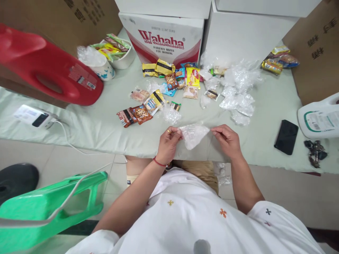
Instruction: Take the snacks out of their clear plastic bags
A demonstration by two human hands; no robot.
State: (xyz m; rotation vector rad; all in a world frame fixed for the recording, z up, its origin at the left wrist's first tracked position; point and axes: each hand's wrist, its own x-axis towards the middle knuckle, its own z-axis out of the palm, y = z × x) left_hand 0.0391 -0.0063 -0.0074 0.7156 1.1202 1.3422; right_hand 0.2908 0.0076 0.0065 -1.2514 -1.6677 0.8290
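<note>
A small clear plastic bag point(195, 135) is stretched between my two hands over the table's near edge. My left hand point(168, 144) pinches its left corner, and my right hand point(228, 141) has thumb and forefinger closed at the opposite corner. Just beyond lie brown cookie packets point(141, 113), a yellow-and-white snack packet point(154, 101) and a crumpled clear wrapper point(171, 114). Farther back is a pile of small packaged snacks point(182, 78), with a bright yellow packet point(192, 77) on its right side. Crumpled clear bags point(239, 88) are heaped to the right.
White cartons point(164, 42) line the back. At left stand a red jug point(53, 70), a paper cup point(102, 68), a snack-filled white bowl point(127, 58) and a cabled white device point(35, 116). At right lie a phone point(286, 137), keys point(315, 153) and a white jug point(320, 118). A green stool point(53, 204) is below.
</note>
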